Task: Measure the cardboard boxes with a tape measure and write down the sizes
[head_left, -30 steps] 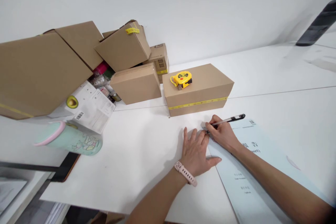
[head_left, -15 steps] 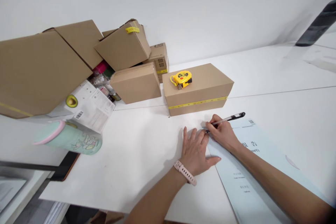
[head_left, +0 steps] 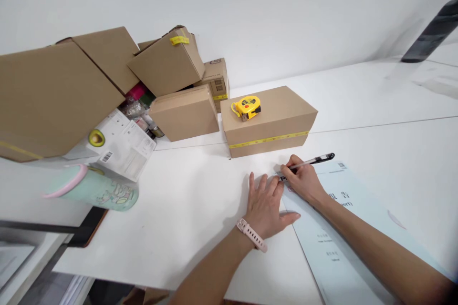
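A black-capped clear pen (head_left: pixel 315 159) is pinched in my right hand (head_left: pixel 304 182), which rests on the upper left corner of a light blue printed sheet (head_left: pixel 343 238). The pen's tip is hidden behind my fingers. My left hand (head_left: pixel 265 207) lies flat with fingers spread, partly on the white table (head_left: pixel 193 219) and touching the sheet's left edge. A pink watch strap (head_left: pixel 251 235) circles that wrist. Behind both hands sits a cardboard box (head_left: pixel 268 126) banded with yellow tape, and a yellow tape measure (head_left: pixel 246 108) lies on its top.
Several cardboard boxes (head_left: pixel 182 116) are piled at the back left, with a white printed carton (head_left: pixel 125 145) before them. A mint tumbler with a pink rim (head_left: pixel 103 190) stands near the left table edge. At the far right is a dark bottle (head_left: pixel 431 33).
Almost nothing differs. My right hand has shifted very slightly, showing a bit more of the print by its fingertips, and the whole view has drifted a few pixels.
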Tool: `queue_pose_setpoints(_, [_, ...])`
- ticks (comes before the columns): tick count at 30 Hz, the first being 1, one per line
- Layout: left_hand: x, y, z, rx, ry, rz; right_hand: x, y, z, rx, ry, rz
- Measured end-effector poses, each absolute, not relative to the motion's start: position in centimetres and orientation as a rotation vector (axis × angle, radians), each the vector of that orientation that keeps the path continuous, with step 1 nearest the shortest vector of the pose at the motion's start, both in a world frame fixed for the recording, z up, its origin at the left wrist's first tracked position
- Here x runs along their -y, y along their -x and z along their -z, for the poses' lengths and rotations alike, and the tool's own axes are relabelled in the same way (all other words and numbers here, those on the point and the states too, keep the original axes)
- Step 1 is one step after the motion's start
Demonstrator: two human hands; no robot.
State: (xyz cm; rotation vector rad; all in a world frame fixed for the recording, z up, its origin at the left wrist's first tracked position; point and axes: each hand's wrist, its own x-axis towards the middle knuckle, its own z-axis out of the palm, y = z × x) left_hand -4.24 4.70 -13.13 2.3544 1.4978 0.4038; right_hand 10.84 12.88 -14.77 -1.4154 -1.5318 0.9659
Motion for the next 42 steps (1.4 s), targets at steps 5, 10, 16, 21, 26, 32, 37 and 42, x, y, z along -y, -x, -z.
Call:
queue_pose_setpoints(5, [-4.7,4.3,13.1,-1.501,-2.356,-0.395,-12.9,-10.8,14.5,1.491,1.416,-1.037])
queue_pose_setpoints(10, [-4.7,4.4,13.0,-1.501,-2.359,-0.398,-13.1,-10.9,14.4,1.534,1.424,-0.908])
queue_pose_setpoints(16, [-4.7,4.3,13.0,-1.505,-2.365,-0.388,-13.2,-11.0,14.5,1.571,1.443,-0.897])
queue_pose_setpoints(21, [-4.7,4.3,13.1,-1.513,-2.375,-0.387,-13.1,-11.0,14.3,1.575,1.449,-0.878])
queue_pose_setpoints(26, [-4.7,4.4,13.0,-1.512,-2.363,-0.383,-13.2,-11.0,14.4,1.594,1.452,-0.867])
queue_pose_setpoints(32, [-4.8,4.3,13.1,-1.510,-2.367,-0.384,-13.1,-10.9,14.2,1.601,1.451,-0.838])
queue_pose_setpoints(37, [-4.8,4.4,13.1,-1.509,-2.368,-0.381,-13.2,-11.1,14.4,1.561,1.433,-0.789])
queue_pose_setpoints(42, [-4.9,4.7,13.0,-1.510,-2.381,-0.371,-14.7,-14.6,14.5,1.847,1.407,-0.417])
